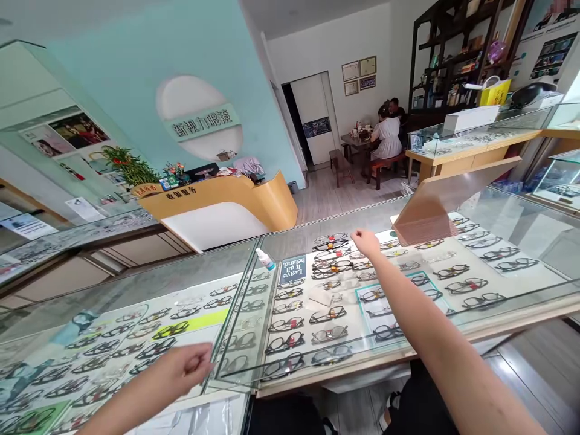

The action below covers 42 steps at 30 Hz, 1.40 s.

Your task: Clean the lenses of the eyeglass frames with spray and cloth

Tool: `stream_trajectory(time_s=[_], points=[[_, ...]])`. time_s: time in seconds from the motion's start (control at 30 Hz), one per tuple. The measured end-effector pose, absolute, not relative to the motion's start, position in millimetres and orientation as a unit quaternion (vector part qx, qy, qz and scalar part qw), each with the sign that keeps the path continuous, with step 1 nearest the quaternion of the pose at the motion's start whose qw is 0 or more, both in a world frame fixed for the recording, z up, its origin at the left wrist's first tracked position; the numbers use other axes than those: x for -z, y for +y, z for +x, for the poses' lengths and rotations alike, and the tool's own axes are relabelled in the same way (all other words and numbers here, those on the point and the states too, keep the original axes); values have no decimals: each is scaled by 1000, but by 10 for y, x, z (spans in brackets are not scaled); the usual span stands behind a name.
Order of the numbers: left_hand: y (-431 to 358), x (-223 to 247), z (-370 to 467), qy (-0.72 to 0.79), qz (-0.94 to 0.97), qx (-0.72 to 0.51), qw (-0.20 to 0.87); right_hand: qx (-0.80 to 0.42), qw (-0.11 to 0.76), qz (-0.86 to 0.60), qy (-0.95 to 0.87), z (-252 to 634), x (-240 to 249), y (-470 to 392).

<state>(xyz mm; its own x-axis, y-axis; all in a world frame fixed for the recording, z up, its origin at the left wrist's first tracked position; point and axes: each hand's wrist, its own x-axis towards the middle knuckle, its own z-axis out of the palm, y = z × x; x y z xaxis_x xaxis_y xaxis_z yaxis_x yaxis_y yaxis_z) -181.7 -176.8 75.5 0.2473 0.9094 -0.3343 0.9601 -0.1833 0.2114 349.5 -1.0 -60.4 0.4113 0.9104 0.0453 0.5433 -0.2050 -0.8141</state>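
My left hand is curled into a loose fist above the left glass display case, near its front edge. Nothing shows in its fingers. Over the right glass display case my right hand is stretched far forward, its fingers also closed, with nothing visible in them. Below lie rows of eyeglasses, several with red tags. A small spray bottle with bluish liquid stands on the glass, left of my right hand. To the right of that hand, a brown tilted panel, perhaps a mirror, stands on the case.
Beyond the cases is a cashier counter with a plant. Two people sit at a table with benches at the back. Another glass case stands at right, with a yellow bag on top.
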Motion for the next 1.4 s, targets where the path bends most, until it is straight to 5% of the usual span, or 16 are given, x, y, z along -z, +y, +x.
stream_trajectory(time_s=[0.23,0.57,1.03,1.4], points=[[-1079,-1084,-100,534,820,-13,207,-249,399,-727,-500,3493,585,-31],[235,-564,1169,480,858,-130,127,-253,374,-738,-502,3467,578,77],[1033,-48,1720,536,843,-23,29,-249,356,-756,-490,3456,602,164],[305,-724,1002,533,843,-66,-13,-244,354,-760,-487,3467,580,136]])
